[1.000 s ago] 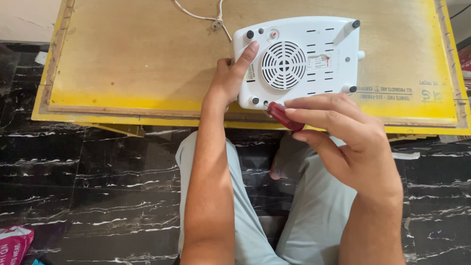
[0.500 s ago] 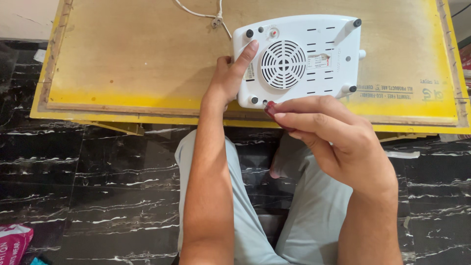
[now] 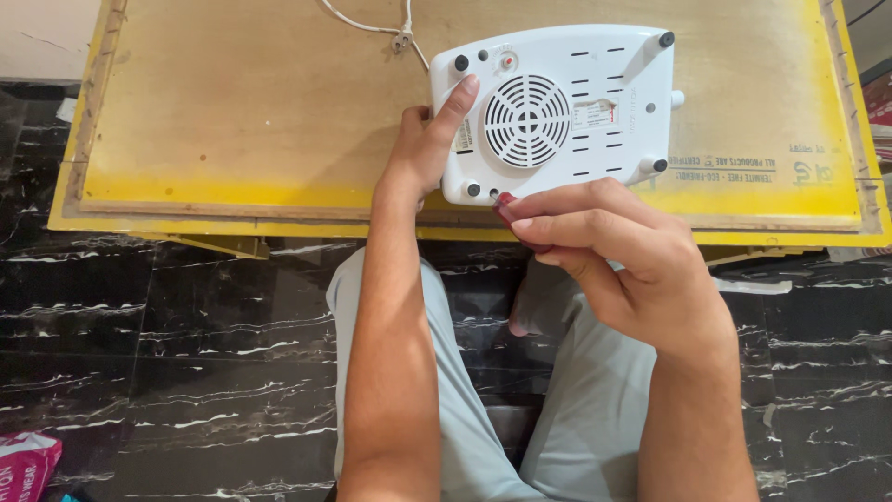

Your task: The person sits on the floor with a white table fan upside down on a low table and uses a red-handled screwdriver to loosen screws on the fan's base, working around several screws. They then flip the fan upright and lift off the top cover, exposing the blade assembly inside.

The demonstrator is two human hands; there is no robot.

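Observation:
A white appliance [image 3: 595, 84] lies upside down on a low yellow-edged wooden board [image 3: 232, 112], its round fan grille and black rubber feet facing up. My left hand [image 3: 429, 139] rests on its left edge, with the index finger stretched over the casing. My right hand [image 3: 613, 251] grips a dark red tool handle [image 3: 506, 209], whose tip meets the appliance's near edge beside a black foot. Most of the tool is hidden under my fingers.
The appliance's white power cord [image 3: 372, 23] runs off the far edge of the board. Black marble floor with white veins [image 3: 186, 344] surrounds my grey-trousered legs [image 3: 548, 400]. A pink packet [image 3: 23, 465] lies at the bottom left corner.
My right hand has shifted slightly toward the appliance's near edge with the red-handled tool. The left hand and the appliance have stayed in place.

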